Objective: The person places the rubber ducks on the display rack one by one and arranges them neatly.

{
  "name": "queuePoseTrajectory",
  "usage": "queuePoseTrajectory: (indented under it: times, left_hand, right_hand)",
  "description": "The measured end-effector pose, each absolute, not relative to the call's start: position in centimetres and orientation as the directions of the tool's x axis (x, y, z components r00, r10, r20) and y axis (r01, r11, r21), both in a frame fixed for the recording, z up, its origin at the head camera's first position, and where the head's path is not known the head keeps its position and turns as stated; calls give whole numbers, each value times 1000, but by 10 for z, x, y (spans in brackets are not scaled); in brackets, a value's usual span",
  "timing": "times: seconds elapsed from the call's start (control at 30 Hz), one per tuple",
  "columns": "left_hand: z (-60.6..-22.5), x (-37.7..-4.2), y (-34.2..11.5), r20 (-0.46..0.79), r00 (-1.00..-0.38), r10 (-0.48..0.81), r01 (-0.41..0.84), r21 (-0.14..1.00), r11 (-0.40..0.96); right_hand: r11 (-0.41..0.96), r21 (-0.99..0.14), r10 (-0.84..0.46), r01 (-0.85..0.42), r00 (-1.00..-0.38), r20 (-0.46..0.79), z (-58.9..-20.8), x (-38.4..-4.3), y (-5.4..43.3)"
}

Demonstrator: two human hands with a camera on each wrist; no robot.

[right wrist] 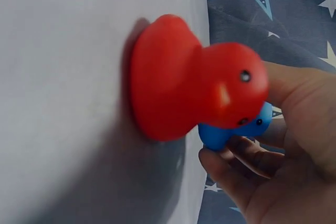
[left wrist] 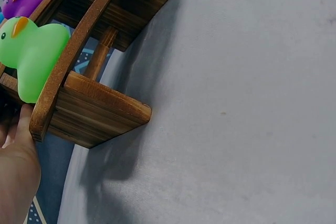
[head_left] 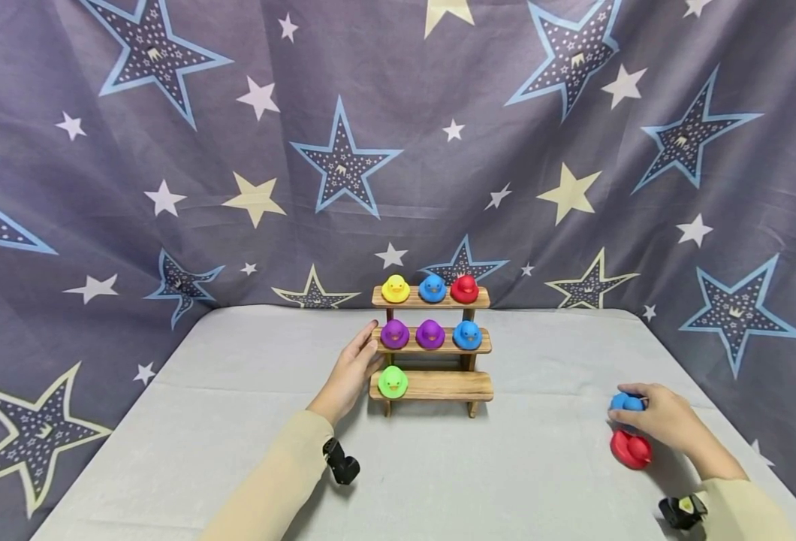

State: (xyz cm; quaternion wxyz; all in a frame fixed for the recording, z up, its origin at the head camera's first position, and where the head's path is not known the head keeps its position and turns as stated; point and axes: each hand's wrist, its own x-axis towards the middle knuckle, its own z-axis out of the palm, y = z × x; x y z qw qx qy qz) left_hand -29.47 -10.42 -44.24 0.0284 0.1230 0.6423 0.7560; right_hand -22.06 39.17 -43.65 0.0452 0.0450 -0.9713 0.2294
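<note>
A three-tier wooden stand (head_left: 448, 385) holds rubber ducks on its shelves. My left hand (head_left: 352, 373) rests at the stand's left side, fingers extended by the end of the middle shelf. In the left wrist view its thumb (left wrist: 24, 124) lies close by the lower shelf, below the green duck (left wrist: 44, 51). Out at the right of the table, my right hand (head_left: 668, 417) holds a blue rubber duck (head_left: 625, 403) between thumb and fingers. A red rubber duck (head_left: 631, 449) sits just in front of it, large in the right wrist view and partly covering the blue one there.
Yellow (head_left: 395, 289), blue (head_left: 432, 288) and red (head_left: 465, 288) ducks line the top shelf. Two purple ducks (head_left: 394, 335) and a blue duck (head_left: 468, 335) stand on the middle one. Behind the grey-covered table (head_left: 492, 481) hangs a star-patterned curtain (head_left: 438, 188).
</note>
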Motion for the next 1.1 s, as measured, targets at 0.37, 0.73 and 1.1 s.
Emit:
queuePoseTrajectory:
  times: [0.37, 0.73, 1.1]
  left_hand:
    - [-441, -295, -105, 141, -969, 203, 106, 979, -173]
    - [-441, -294, -105, 140, -969, 204, 107, 980, -167]
    - [-441, -294, -105, 147, -968, 203, 112, 978, -174]
  right_hand:
    - [898, -418, -75, -135, -985, 156, -424, -219, 381]
    - [893, -418, -99, -168, -978, 182, -419, -219, 372]
    - [878, -417, -143, -236, -960, 242, -417, -221, 350]
